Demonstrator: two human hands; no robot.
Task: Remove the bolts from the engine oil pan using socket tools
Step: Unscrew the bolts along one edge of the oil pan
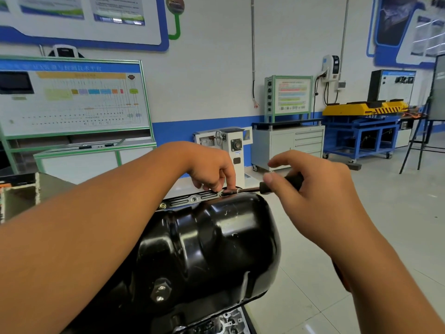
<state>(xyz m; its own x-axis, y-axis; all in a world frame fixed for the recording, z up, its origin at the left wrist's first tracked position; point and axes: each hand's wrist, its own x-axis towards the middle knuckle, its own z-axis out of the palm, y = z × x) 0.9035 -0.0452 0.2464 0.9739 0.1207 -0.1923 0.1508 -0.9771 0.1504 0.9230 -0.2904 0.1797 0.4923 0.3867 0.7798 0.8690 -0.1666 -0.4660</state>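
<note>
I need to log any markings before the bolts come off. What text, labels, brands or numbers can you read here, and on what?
Oil pan: no text or number visible.
Socket driver: no marking readable.
Training board: blue header with characters, too blurred to read.
Small panel: coloured rows, too small to read.
Wall posters: blurred, unreadable.

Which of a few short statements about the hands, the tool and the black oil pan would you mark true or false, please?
1. The right hand grips the black-handled socket driver. True.
2. The left hand rests flat on top of the glossy black oil pan. False: its fingers are at the driver's socket end on the flange.
3. Silver flange bolts remain in place. True.
4. The driver stands upright. False: it lies roughly level.
</note>
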